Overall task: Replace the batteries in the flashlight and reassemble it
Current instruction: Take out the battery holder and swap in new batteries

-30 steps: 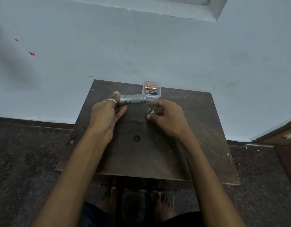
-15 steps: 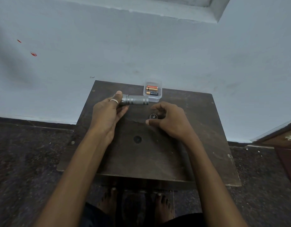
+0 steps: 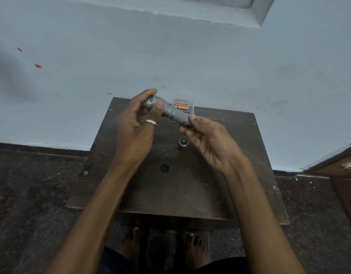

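Both hands hold the grey flashlight (image 3: 173, 113) in the air above the far half of the small dark wooden table (image 3: 239, 159). It is tilted, with its wider head up and to the left and its tail down and to the right. The left hand (image 3: 135, 125) grips the head end: the thumb lies across the barrel and the fingers curl round behind it (a silver ring (image 3: 151, 122) sits on that thumb). The right hand (image 3: 210, 141) pinches the tail end between its thumb on top and its fingertips (image 3: 185, 132) underneath, and the rest of the hand is loosely cupped, palm up.

The end cap (image 3: 183, 142) stands on the table by itself – just below the flashlight's tail, near the right hand's fingers but not touching them. At the far edge of the table is a clear plastic box (image 3: 191, 101), partly hidden behind the barrel. One copper-coloured battery (image 3: 181, 106) shows plainly inside it, and I cannot tell how many more lie under it. A dark round mark (image 3: 164, 168) sits near the middle of the table.

Behind the table rises a pale blue wall (image 3: 190, 56) with two small red marks (image 3: 38, 65) at the left. Bare feet (image 3: 196, 248) show on the dark speckled floor (image 3: 32, 184) below the near edge
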The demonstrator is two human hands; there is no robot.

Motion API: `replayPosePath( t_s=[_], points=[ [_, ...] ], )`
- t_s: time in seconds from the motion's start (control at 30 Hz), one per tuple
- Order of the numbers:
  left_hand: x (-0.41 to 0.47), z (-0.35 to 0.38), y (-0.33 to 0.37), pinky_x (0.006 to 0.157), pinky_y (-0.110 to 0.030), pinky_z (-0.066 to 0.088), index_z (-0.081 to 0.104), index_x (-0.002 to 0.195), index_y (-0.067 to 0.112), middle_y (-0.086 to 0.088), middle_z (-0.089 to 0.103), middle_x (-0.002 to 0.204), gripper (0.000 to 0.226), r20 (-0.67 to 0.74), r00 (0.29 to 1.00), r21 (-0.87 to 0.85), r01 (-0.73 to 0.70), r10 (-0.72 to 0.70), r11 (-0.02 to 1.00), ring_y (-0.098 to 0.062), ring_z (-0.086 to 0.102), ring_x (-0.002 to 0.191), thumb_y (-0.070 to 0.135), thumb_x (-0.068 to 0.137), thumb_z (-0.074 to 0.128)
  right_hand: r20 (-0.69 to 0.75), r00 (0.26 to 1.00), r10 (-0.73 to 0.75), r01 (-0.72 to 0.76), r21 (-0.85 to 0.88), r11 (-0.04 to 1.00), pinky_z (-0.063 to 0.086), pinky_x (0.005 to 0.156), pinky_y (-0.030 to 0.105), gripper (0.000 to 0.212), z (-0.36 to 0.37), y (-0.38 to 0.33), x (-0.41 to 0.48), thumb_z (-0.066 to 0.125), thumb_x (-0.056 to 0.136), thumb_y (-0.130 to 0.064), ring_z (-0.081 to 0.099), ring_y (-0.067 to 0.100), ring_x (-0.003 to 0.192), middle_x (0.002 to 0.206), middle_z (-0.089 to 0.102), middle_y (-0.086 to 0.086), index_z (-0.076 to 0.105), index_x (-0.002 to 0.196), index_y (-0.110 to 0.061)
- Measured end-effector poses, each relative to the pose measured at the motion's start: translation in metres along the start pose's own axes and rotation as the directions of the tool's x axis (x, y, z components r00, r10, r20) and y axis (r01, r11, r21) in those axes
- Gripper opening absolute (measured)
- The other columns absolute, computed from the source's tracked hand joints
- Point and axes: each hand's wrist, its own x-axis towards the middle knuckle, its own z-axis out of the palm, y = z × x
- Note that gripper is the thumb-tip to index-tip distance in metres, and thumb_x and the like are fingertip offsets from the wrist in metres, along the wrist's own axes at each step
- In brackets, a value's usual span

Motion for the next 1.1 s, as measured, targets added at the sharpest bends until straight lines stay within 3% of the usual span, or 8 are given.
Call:
replayPosePath(
  t_s=[0.13, 0.3, 0.4, 0.47, 0.53, 0.6, 0.73, 1.1],
  points=[
    [0.002, -0.001, -0.001, 0.092, -0.035, 0.056, 0.062, 0.125, 0.033, 0.032, 0.064, 0.104, 0.030, 0.030, 0.999, 0.024, -0.037, 0.036, 0.999, -0.004, 0.063, 0.104, 0.030, 0.095, 0.066, -0.011, 1.000, 0.013, -0.012, 0.080, 0.997, 0.058, 0.067, 0.014, 0.013, -0.002, -0.002, -0.001, 0.063, 0.095, -0.007, 0.075, 0.013, 0.078, 0.088, 0.076, 0.010, 0.071, 0.100, 0.002],
    [0.005, -0.009, -0.009, 0.084, -0.016, 0.051, 0.065, 0.119, 0.038, 0.034, 0.065, 0.098, 0.035, 0.108, 0.993, 0.182, -0.074, 0.054, 0.981, 0.006, 0.062, 0.095, 0.032, 0.086, 0.075, -0.065, 0.997, -0.035, 0.044, 0.154, 0.987, 0.058, 0.068, 0.014, 0.019, -0.005, -0.005, -0.001, 0.065, 0.093, -0.006, 0.072, 0.008, 0.073, 0.084, 0.076, 0.005, 0.081, 0.081, -0.007],
    [0.005, -0.016, -0.012, 0.082, -0.016, 0.053, 0.069, 0.120, 0.029, 0.016, 0.068, 0.109, 0.041, 0.203, 0.973, 0.314, -0.175, 0.115, 0.933, 0.000, 0.065, 0.096, 0.030, 0.081, 0.081, -0.080, 0.993, -0.088, 0.097, 0.113, 0.989, 0.057, 0.069, 0.014, 0.015, -0.005, -0.005, 0.000, 0.067, 0.093, -0.008, 0.071, 0.006, 0.074, 0.083, 0.075, 0.002, 0.079, 0.084, -0.009],
    [0.006, -0.019, -0.014, 0.084, -0.013, 0.048, 0.070, 0.122, 0.018, 0.004, 0.068, 0.110, 0.046, 0.289, 0.939, 0.446, -0.305, 0.186, 0.842, -0.005, 0.063, 0.096, 0.028, 0.079, 0.083, -0.085, 0.988, -0.128, 0.133, 0.049, 0.990, 0.056, 0.071, 0.014, 0.008, -0.005, -0.003, 0.002, 0.069, 0.092, -0.010, 0.070, 0.005, 0.076, 0.085, 0.075, 0.000, 0.076, 0.089, -0.010],
    [0.005, -0.020, -0.016, 0.087, -0.026, 0.051, 0.070, 0.121, 0.014, -0.003, 0.069, 0.108, 0.045, 0.358, 0.914, 0.559, -0.372, 0.189, 0.741, -0.017, 0.063, 0.098, 0.027, 0.080, 0.082, -0.091, 0.982, -0.163, 0.161, -0.023, 0.987, 0.056, 0.073, 0.016, 0.005, -0.002, 0.000, 0.003, 0.074, 0.086, -0.014, 0.070, 0.005, 0.077, 0.086, 0.075, 0.000, 0.076, 0.090, -0.011],
    [0.002, -0.018, -0.017, 0.080, -0.039, 0.052, 0.069, 0.120, 0.018, -0.001, 0.067, 0.109, 0.040, 0.343, 0.926, 0.654, -0.355, 0.156, 0.668, -0.022, 0.059, 0.101, 0.030, 0.083, 0.079, -0.105, 0.976, -0.191, 0.183, -0.078, 0.980, 0.056, 0.071, 0.018, 0.014, 0.001, 0.003, 0.003, 0.078, 0.080, -0.018, 0.069, 0.005, 0.075, 0.084, 0.075, -0.001, 0.076, 0.092, -0.013],
    [0.002, -0.019, -0.022, 0.076, -0.034, 0.044, 0.068, 0.118, 0.019, -0.002, 0.062, 0.110, 0.038, 0.242, 0.962, 0.722, -0.265, 0.125, 0.639, -0.025, 0.052, 0.104, 0.028, 0.083, 0.077, -0.152, 0.954, -0.260, 0.260, -0.025, 0.965, 0.057, 0.069, 0.019, 0.011, 0.001, 0.003, 0.005, 0.076, 0.087, -0.014, 0.069, 0.007, 0.074, 0.085, 0.074, -0.001, 0.076, 0.098, -0.013],
    [0.005, -0.022, -0.033, 0.077, -0.029, 0.043, 0.067, 0.108, 0.020, -0.002, 0.073, 0.106, 0.035, 0.059, 0.993, 0.727, 0.030, -0.106, 0.686, -0.021, 0.068, 0.094, 0.038, 0.081, 0.080, -0.222, 0.937, -0.271, 0.296, 0.091, 0.951, 0.058, 0.075, 0.021, 0.004, -0.003, -0.002, 0.004, 0.073, 0.090, -0.010, 0.072, 0.011, 0.080, 0.087, 0.076, 0.000, 0.075, 0.088, -0.012]
  ],
)
